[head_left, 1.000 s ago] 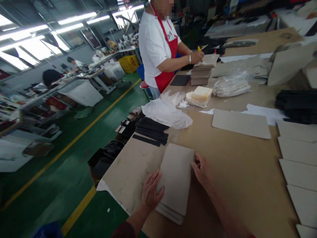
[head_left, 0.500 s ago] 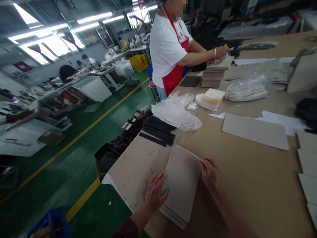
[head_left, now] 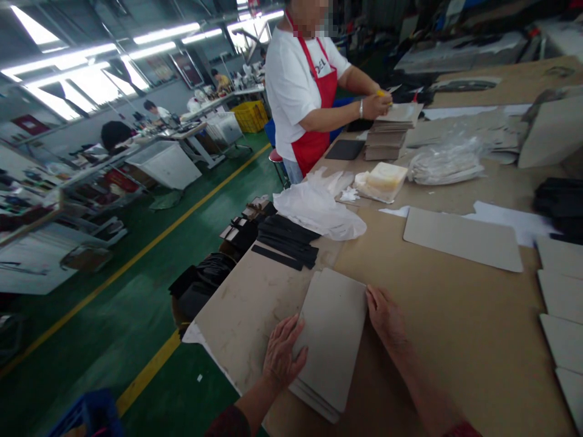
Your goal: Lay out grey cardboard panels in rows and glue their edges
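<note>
A small stack of grey rounded boards lies near the front left corner of the brown table. My left hand rests on the stack's left edge, fingers spread flat over the top board. My right hand sits against the stack's right edge, with the fingers curled at the upper corner. Both hands frame the stack between them. Whether the right fingers grip the top board is unclear.
Black strips and crumpled white plastic lie beyond the stack. A single grey board and several more boards lie to the right. A person in a red apron works on another board stack farther along the table.
The top board, slightly raised at its far end half a second ago, now lies flat on the stack. My hands stay at the edges. The person in the apron has drawn their arm back.
</note>
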Motion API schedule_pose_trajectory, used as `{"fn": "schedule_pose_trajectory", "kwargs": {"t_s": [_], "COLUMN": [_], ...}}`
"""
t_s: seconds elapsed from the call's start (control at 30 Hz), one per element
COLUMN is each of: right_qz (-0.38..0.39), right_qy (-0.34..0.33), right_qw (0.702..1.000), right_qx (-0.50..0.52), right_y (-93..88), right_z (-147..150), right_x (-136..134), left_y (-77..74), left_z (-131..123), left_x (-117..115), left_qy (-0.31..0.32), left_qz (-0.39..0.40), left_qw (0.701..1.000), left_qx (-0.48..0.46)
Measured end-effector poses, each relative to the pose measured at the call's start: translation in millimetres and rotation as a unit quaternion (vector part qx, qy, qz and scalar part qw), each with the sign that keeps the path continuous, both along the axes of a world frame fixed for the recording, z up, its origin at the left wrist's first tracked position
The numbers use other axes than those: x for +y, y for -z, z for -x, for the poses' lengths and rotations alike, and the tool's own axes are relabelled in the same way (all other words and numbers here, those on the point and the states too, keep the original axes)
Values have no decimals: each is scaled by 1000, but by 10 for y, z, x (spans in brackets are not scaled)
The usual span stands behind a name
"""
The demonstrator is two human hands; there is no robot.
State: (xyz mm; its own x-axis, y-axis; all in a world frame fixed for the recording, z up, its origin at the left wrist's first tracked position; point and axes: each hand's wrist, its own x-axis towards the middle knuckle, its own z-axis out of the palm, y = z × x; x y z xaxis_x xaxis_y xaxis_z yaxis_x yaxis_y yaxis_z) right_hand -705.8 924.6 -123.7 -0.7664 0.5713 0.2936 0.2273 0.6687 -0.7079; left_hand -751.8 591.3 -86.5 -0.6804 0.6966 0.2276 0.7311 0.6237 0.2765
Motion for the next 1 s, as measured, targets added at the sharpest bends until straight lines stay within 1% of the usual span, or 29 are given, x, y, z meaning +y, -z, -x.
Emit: {"fn": "schedule_pose_trajectory", "kwargs": {"t_s": [0.13, 0.27, 0.43, 0.67, 1.0], "right_qz": [10, 23, 40, 71, 110], "right_qy": [5, 15, 17, 38, 51], "right_qw": [1000, 999, 998, 996, 987], "right_qx": [15, 32, 41, 47, 108], "right_y": [66, 102, 66, 34, -59], "right_z": [3, -6, -19, 21, -27], "right_x": [-38, -48, -51, -56, -69], "left_y": [9, -1, -10, -18, -23], "left_z": [-5, 3, -4, 0, 1], "left_x": [3, 11, 5, 6, 18], "left_qy": [-10, -6, -9, -2, -5], "left_qz": [5, 13, 21, 17, 17], "left_qw": [1000, 1000, 1000, 1000, 1000], "left_qx": [-4, -7, -11, -8, -14]}}
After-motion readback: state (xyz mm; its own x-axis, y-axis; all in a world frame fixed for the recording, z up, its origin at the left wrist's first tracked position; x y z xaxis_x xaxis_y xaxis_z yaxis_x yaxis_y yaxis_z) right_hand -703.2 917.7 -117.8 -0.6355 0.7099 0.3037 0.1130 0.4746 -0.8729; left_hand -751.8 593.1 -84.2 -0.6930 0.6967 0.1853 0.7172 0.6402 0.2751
